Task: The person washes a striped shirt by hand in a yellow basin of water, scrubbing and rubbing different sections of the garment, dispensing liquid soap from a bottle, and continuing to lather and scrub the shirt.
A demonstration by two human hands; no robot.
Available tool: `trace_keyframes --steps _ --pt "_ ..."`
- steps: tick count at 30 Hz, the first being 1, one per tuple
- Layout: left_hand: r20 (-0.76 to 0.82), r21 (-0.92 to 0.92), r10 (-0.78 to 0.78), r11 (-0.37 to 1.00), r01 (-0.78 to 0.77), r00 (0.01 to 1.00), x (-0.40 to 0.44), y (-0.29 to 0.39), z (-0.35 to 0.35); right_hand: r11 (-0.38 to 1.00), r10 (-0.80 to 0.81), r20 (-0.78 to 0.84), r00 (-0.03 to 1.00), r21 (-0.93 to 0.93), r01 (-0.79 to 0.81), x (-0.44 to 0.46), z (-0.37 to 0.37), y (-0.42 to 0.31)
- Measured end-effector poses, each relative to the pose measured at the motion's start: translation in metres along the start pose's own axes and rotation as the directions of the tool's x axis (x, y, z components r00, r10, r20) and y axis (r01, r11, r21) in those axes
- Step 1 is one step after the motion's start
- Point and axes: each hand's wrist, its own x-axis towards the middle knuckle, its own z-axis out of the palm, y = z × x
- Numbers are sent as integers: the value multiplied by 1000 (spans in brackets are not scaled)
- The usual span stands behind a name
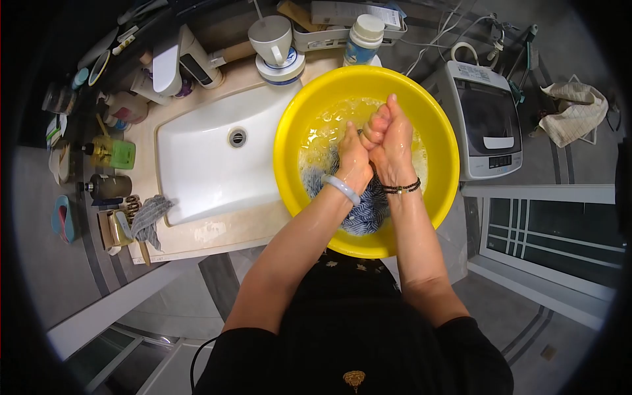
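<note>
A yellow basin (288,141) holds foamy water and a wet, navy-and-white patterned cloth (365,214). Over the water, my left hand (354,161) is closed, with a pale bangle at its wrist. Cloth lies against and below it, but its grip is partly hidden. Close against it, my right hand (393,141) has curled fingers and a raised thumb, with dark beads around the wrist. Whatever lies between the two hands cannot be made out. Both hands look wet.
Left of the basin is a white sink (197,164). Behind stand a white mug (271,39) and a white-capped container (364,41). A small washing machine (487,122) is at right. Bottles, including a green one (122,153), and a grey rag (153,220) line the counter's left side.
</note>
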Motion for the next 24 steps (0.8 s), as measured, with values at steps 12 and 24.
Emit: trace_keyframes --steps 12,24 --pt "371 265 49 951 -157 927 -68 96 14 719 -147 402 904 -584 377 -10 -59 -54" --pt "799 573 388 -257 -778 460 -105 108 2 967 -109 444 889 -160 198 -67 -45 -101"
